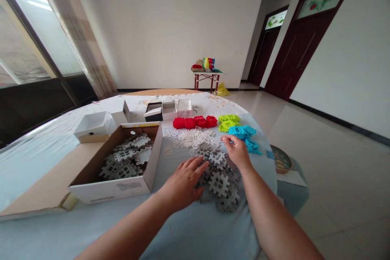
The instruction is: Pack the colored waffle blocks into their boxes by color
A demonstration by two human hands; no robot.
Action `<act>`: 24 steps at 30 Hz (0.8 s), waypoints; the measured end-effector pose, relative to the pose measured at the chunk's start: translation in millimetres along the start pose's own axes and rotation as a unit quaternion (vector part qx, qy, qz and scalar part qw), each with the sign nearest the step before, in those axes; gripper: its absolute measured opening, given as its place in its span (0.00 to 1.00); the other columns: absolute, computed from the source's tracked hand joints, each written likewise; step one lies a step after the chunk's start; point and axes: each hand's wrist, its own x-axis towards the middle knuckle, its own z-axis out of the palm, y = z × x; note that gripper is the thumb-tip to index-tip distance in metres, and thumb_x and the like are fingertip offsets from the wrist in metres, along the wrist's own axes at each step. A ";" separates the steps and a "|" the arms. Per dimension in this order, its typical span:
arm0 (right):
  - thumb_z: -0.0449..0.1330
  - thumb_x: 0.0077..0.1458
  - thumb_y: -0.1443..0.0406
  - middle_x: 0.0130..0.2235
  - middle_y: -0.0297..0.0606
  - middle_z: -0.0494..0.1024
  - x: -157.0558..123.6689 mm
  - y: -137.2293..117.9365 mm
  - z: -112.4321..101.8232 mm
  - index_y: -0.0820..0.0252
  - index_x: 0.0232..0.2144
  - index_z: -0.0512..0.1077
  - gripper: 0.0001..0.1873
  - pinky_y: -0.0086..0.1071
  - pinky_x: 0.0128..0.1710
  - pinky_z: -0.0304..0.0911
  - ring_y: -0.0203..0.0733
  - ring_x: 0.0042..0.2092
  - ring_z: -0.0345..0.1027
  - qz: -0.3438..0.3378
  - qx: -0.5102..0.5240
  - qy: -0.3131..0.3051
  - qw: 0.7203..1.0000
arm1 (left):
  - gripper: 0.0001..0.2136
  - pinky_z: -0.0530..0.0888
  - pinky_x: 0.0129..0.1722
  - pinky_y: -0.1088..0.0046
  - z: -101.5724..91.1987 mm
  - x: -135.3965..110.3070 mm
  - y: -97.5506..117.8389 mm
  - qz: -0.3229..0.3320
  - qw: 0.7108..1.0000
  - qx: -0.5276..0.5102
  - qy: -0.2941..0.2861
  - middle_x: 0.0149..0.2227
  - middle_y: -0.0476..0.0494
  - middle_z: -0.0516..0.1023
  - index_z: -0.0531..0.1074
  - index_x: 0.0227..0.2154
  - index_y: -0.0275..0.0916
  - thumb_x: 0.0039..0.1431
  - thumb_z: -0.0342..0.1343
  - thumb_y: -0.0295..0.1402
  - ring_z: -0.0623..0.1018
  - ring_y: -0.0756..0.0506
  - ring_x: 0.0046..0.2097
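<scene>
Grey interlocking building pieces (219, 184) with square cut-outs lie in a loose heap on the table in front of me. My left hand (184, 183) rests at the heap's left side, fingers stretched out over the grey pieces. Above the heap's far right edge is my right hand (236, 151), its thumb and forefinger pinched together; what they hold, if anything, is too small to name. Just beyond, small white window-frame pieces (195, 137) are scattered flat. Blue pieces (243, 132) sit in a pile close to the right hand.
Left of the heap stands a white cardboard box (122, 189) with more grey pieces inside. Red pieces (195, 122) form a row farther back, beside green pieces (228, 122). Small boxes (170, 109) and a flat cardboard lid (45, 187) also lie on the tablecloth. A stool (282, 158) stands at right.
</scene>
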 end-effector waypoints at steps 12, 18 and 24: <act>0.51 0.51 0.55 0.35 0.42 0.78 -0.5 -3.7 -2.4 0.59 0.31 0.73 0.17 0.33 0.36 0.66 0.43 0.37 0.72 0.003 -0.001 -0.004 1.000 | 0.19 0.67 0.48 0.65 -10.5 3.7 2.7 0.007 0.999 0.041 -0.018 0.50 0.41 0.68 0.66 0.44 0.42 0.47 0.54 0.30 0.69 0.40 0.50; 0.51 0.52 0.54 0.36 0.43 0.78 -0.5 -2.3 -1.7 0.59 0.32 0.73 0.17 0.34 0.37 0.66 0.44 0.38 0.71 0.004 0.003 -0.011 1.000 | 0.13 0.69 0.45 0.66 -5.1 -5.8 -3.2 -0.039 0.997 0.061 -0.001 0.44 0.39 0.72 0.65 0.42 0.39 0.53 0.45 0.25 0.73 0.42 0.46; 0.51 0.52 0.55 0.35 0.43 0.78 -0.5 -1.1 -1.6 0.60 0.32 0.73 0.17 0.34 0.38 0.66 0.44 0.39 0.71 0.003 0.000 -0.013 1.000 | 0.11 0.68 0.41 0.71 -7.2 -15.1 -10.8 -0.088 0.995 -0.034 0.045 0.40 0.44 0.74 0.64 0.40 0.42 0.54 0.44 0.24 0.74 0.45 0.42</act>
